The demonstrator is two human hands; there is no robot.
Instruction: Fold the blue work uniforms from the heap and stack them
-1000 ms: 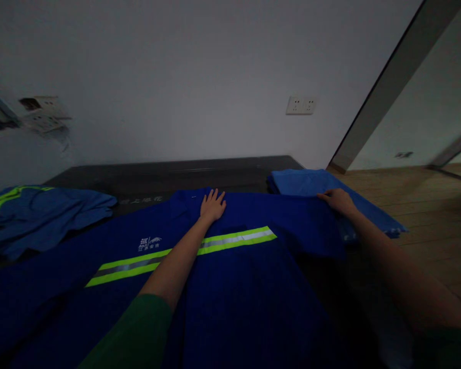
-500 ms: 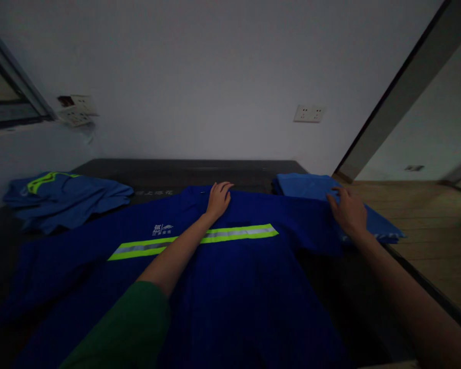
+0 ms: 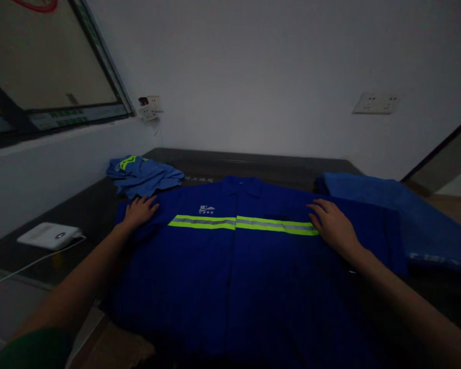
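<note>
A dark blue work jacket (image 3: 200,271) lies front up, its collar toward the wall. A yellow-green and grey reflective stripe (image 3: 276,225) crosses the chest, with a white logo (image 3: 206,209) above it on the left. My left hand (image 3: 139,211) rests on the left sleeve near the shoulder, fingers spread. On the other side, my right hand (image 3: 333,225) lies on the jacket at the stripe's right end, fingers apart and slightly bent. The right sleeve (image 3: 380,228) stretches out beyond it. Dark shadow hides much of the jacket's lower part.
A crumpled lighter blue garment (image 3: 149,177) lies at the back left of the dark table (image 3: 292,166). Folded blue cloth (image 3: 399,197) sits at the right, partly under the sleeve. A white device (image 3: 49,236) with a cable is at the left, below a window (image 3: 61,61).
My left hand has moved from the collar to the left sleeve, which now reaches out less far. My right hand has gone from the right sleeve to the chest. The view has turned left.
</note>
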